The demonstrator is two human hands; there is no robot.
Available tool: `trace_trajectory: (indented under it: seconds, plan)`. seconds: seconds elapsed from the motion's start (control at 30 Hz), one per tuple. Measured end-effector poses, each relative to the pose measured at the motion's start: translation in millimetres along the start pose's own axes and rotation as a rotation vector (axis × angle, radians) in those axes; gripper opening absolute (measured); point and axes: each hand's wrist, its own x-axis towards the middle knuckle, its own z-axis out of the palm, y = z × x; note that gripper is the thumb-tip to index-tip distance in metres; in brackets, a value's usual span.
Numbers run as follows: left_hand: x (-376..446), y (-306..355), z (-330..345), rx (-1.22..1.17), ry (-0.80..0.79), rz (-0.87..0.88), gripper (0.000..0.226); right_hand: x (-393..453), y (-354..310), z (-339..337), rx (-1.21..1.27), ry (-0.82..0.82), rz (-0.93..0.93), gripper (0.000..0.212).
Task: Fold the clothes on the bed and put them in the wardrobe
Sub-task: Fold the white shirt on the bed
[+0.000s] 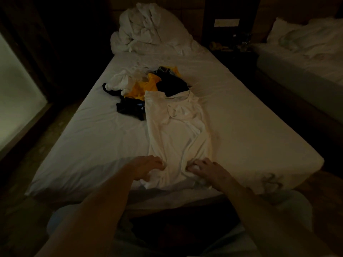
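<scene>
A: Where's the shirt?
B: White shirt (176, 130) lies lengthwise down the mid of the bed (250, 127), collar end far from you, hem at the near edge. Partly folded, one side lapped over the middle w/ creases.

A: Your hands?
B: Both at the hem. Your left hand (146, 166) is at the hem's left corner, palm down, fingers curled into the cloth; looks like a grip but the fingertips are hidden, so not 100%. Your right hand (206, 169) is at the right corner, fingers curled & bunching the fabric, so holding the shirt. Forearms bare, reaching in from the bottom of the view.

A: Rest of the clothes?
B: Pile (148, 86) just past the shirt's collar end, touching it. Has a yellow piece (143, 88), dark pieces both sides, and a white crumpled piece (118, 82) on the left. All unfolded.

A: Other stuff?
B: Bunched white duvet (146, 28) at the head of the bed. 2nd bed (306, 52) to the right w/ rumpled white bedding, well apart. Dark nightstand (233, 51) between the beds, small items on it too dim to ID. Pale panel (16, 101) far left, can't tell what it is. Room v. dim. Wardrobe not identifiable.
</scene>
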Motion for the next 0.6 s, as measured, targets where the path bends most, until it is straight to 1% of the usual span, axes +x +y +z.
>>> trace_trajectory:
  seconds: [0.07,0.13,0.2,0.27,0.3,0.37,0.43,0.47,0.5,0.53,0.57,0.6]
  plan:
    - [5.5,3.3,0.8,0.044,0.013,-0.009,0.067,2.0,3.1,3.4,0.033,0.007,-0.026,0.076]
    - [9.2,8.8,-0.1,0.067,0.051,-0.026,0.052,4.1,4.6,3.4,0.085,0.013,-0.036,0.067]
    - [10.7,15.6,1.4,-0.019,0.116,-0.069,0.032,8.9,5.6,-1.7,0.118,-0.002,-0.011,0.055]
    - [14.1,17.3,5.2,-0.181,0.201,-0.174,0.026,14.2,9.5,-11.3,0.178,-0.041,0.038,0.049]
    - [16.0,15.2,5.3,-0.287,0.250,-0.260,0.025,17.1,13.2,-16.8,0.248,-0.045,0.083,0.048]
    - [19.6,8.4,-5.7,-0.601,0.403,-0.446,0.023,23.3,21.4,-31.3,0.510,0.004,0.245,0.051]
    - [19.7,1.4,-31.9,-1.003,0.563,-0.566,0.023,34.7,30.0,-48.2,0.914,0.178,0.443,0.055]
    - [19.9,-1.9,-48.5,-1.166,0.641,-0.589,0.025,43.6,35.8,-57.0,1.106,0.277,0.523,0.051]
    - [21.3,-6.9,-64.5,-1.292,0.700,-0.597,0.024,53.7,42.2,-67.3,1.243,0.341,0.594,0.046]
    - [24.2,-12.6,-79.3,-1.402,0.717,-0.594,0.026,65.5,50.4,-76.8,1.334,0.391,0.641,0.045]
    - [27.2,-19.8,-92.2,-1.525,0.696,-0.566,0.035,76.6,58.4,-86.3,1.404,0.420,0.662,0.045]
    - [31.6,-29.4,-100.8,-1.632,0.644,-0.525,0.051,88.2,66.3,-94.4,1.469,0.449,0.657,0.044]
